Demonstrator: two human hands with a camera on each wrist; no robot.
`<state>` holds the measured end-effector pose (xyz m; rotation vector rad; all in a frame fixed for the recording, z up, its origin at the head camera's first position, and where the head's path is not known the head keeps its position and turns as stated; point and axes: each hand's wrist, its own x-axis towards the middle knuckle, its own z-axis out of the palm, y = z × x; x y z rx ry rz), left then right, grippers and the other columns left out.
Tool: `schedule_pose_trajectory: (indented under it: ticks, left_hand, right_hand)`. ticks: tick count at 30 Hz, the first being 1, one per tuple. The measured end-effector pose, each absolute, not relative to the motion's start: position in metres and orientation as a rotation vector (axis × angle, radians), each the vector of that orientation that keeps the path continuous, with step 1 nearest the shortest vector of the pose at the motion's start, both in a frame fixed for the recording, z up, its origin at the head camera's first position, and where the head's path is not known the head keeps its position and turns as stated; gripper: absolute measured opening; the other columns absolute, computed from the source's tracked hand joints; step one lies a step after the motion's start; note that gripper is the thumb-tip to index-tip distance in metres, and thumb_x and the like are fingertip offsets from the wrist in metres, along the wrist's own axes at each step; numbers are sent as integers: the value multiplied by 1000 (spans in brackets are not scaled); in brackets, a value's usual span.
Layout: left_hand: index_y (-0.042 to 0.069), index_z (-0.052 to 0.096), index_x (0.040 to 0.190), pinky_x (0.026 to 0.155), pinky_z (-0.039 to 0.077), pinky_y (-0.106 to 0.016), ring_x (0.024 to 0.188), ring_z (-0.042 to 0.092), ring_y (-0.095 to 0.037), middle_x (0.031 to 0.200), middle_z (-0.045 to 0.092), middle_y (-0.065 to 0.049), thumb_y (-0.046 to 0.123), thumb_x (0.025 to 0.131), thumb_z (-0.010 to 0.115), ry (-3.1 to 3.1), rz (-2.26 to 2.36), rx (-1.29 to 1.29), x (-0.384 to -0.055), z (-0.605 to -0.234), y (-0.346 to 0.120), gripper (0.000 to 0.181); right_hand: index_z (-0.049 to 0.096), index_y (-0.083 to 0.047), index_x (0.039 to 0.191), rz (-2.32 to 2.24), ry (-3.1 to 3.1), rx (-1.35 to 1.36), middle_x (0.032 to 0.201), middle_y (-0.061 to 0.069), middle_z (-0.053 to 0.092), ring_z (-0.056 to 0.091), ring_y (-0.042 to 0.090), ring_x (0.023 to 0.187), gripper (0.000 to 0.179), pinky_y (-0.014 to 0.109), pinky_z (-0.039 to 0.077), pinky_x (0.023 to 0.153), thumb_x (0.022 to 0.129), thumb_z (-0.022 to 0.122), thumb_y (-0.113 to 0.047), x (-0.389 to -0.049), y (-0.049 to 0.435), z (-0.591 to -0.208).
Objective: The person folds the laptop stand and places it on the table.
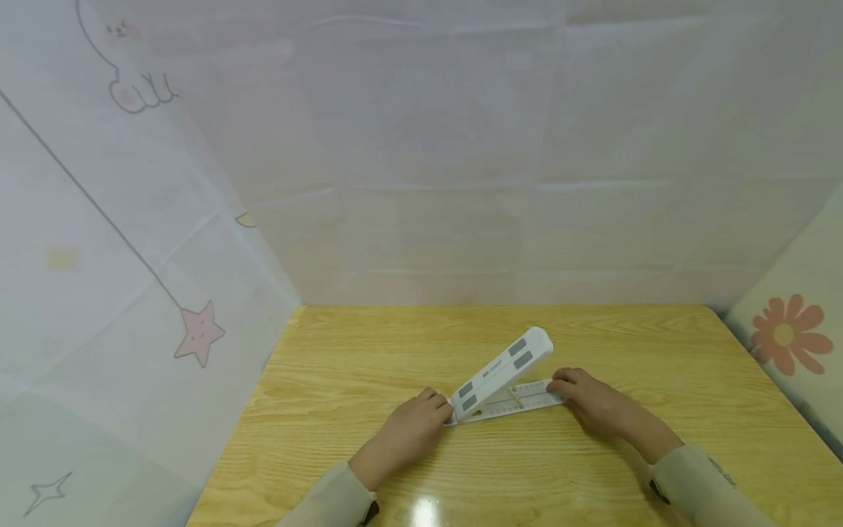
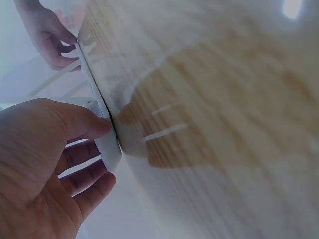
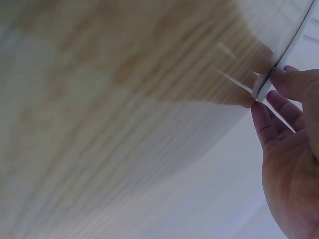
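A white folding laptop stand [image 1: 503, 373] lies on the wooden table, its upper arm with grey pads tilted up toward the right. Below that arm, the flat base bar [image 1: 535, 396] with a row of marks runs along the tabletop, and a thin strut shows between the two. My left hand [image 1: 416, 428] grips the hinged end; in the left wrist view the thumb [image 2: 94, 124] presses on its near edge, with fingers around the far side. At the base's other end, my right hand [image 1: 596, 404] pinches the tip between thumb [image 3: 291, 82] and fingers.
The wooden table [image 1: 342, 359] reaches back to a pale cloth wall [image 1: 421, 219]. Patterned cloth with a pink star [image 1: 200, 333] hangs at the left, and cloth with a red flower [image 1: 787, 335] at the right.
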<state>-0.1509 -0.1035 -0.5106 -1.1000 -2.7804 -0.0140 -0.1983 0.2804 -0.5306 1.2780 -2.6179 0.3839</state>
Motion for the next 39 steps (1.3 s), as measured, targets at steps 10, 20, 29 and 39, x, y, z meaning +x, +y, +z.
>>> schedule_pose_trajectory:
  ticks: [10,20,29,39]
  left_hand:
    - [15,71,115,93,55,-24,108,64,-11,112,71,4,11,96,67,-2752,-23,-1097,-158,-512,-109,20]
    - [14,71,112,95,55,-25,108,64,-11,111,70,4,9,95,69,-2747,-1,-1120,-167,-511,-111,19]
    - [15,70,112,95,55,-26,107,65,-11,110,71,3,11,95,72,-2708,34,-1147,-177,-509,-113,18]
    - [16,69,116,95,54,-25,106,64,-10,111,69,5,11,94,72,-2770,90,-1144,-195,-507,-113,22]
  right_hand:
    - [62,-9,120,392,-2607,1254,124,16,60,62,33,111,37,43,59,86,88,74,3,-190,281,-529]
    - [64,-9,120,370,-2632,1202,122,16,61,63,33,110,37,42,60,84,86,75,2,-181,280,-528]
    - [64,-12,123,360,-2759,1150,125,15,60,62,32,111,35,42,60,85,91,73,-2,-173,277,-524]
    - [66,-12,121,348,-2692,1201,118,13,62,63,28,105,34,39,60,80,89,76,-5,-169,276,-526]
